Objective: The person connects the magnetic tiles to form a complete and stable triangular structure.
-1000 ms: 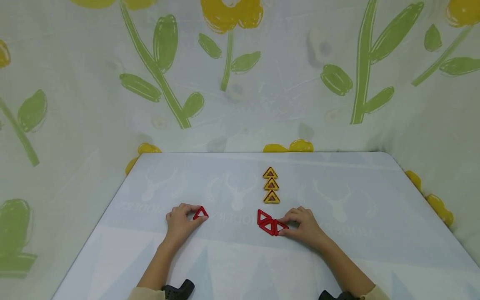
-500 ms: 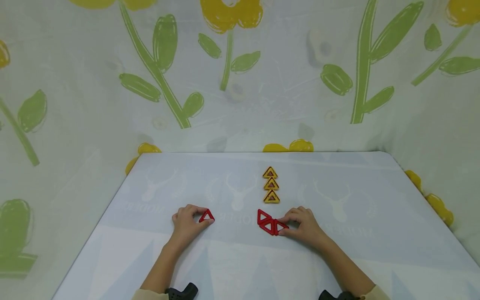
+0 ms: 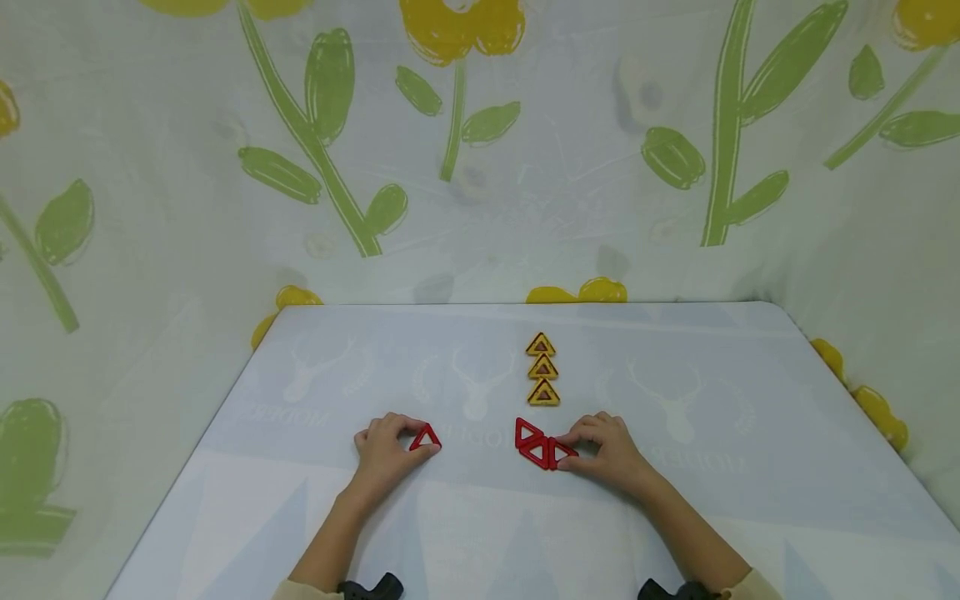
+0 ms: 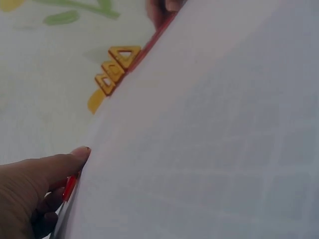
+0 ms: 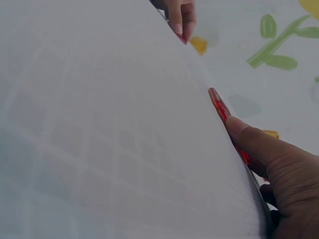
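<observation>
In the head view my left hand [image 3: 386,454] pinches a single red triangle tile [image 3: 434,437] between thumb and fingers, left of centre on the table. My right hand [image 3: 611,454] pinches the rightmost red triangle tile [image 3: 552,455] of a group of three. Its two neighbours, a lower red tile [image 3: 543,455] and an upper-left red tile [image 3: 518,433], touch edge to edge with it, flat on the table. The left wrist view shows the thumb over a red tile edge [image 4: 70,188]; in the right wrist view the thumb presses on the red tiles [image 5: 222,108].
Beyond the red group, three yellow triangle tiles [image 3: 543,403] form a column pointing to the table's far edge. The white table [image 3: 675,533] has a faint deer pattern. A flower-printed curtain [image 3: 562,208] hangs behind and at the sides. Black straps [image 3: 375,588] sit on both wrists.
My left hand has slid to the right and slightly nearer with its red triangle tile, closer to the group of three. My right hand and the other tiles stay in place.
</observation>
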Demonstrator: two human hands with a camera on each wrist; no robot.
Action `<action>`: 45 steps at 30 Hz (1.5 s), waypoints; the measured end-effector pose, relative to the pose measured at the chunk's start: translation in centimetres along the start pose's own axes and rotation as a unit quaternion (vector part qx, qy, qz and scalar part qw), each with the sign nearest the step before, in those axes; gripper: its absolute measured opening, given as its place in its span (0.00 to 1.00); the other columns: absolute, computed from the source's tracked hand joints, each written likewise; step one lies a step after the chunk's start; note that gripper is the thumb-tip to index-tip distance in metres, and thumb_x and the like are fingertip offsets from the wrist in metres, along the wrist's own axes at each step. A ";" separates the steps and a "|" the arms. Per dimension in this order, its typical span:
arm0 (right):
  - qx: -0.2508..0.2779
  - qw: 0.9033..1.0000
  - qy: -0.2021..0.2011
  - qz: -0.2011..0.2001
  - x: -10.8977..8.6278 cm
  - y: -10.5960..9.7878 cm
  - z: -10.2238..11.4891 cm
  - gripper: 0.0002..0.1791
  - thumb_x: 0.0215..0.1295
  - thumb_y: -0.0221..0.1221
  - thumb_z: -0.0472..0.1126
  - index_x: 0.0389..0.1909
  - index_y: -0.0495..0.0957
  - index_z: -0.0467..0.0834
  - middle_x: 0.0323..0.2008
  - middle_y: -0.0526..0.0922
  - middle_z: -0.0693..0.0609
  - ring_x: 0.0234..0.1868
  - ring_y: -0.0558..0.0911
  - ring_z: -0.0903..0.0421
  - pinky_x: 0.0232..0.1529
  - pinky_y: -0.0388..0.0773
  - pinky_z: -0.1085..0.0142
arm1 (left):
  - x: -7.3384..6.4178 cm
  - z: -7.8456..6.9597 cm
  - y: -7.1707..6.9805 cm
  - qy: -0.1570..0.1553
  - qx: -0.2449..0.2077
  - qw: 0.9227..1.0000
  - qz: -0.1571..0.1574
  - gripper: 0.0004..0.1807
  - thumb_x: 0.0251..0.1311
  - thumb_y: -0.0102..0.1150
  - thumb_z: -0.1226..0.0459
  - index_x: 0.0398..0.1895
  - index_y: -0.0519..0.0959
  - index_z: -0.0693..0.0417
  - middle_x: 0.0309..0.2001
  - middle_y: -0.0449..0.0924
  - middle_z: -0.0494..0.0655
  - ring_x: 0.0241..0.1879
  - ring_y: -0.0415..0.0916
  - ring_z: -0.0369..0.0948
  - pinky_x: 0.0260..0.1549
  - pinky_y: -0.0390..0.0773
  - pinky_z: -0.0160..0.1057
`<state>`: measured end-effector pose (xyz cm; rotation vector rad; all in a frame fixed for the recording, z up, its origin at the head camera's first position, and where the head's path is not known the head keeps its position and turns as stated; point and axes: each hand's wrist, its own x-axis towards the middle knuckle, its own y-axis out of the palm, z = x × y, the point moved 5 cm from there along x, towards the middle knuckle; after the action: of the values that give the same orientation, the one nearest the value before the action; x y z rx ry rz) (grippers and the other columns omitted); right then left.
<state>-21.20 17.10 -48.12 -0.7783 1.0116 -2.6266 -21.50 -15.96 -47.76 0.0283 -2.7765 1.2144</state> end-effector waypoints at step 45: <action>-0.004 1.000 -0.002 -0.002 0.0 0.1 0.0 0.16 0.40 0.74 0.43 0.35 0.86 0.49 0.31 0.81 0.63 0.36 0.70 0.66 0.37 0.60 0.65 | -1.6 -3.9 4.2 0.111 -0.001 0.994 -0.005 0.17 0.42 0.73 0.54 0.35 0.80 0.47 0.35 0.77 0.37 0.39 0.67 0.38 0.45 0.55 0.51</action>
<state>-21.19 17.10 -48.20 -0.7890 1.0216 -2.6241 -19.79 -10.30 -48.40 -0.0877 -2.5829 1.1371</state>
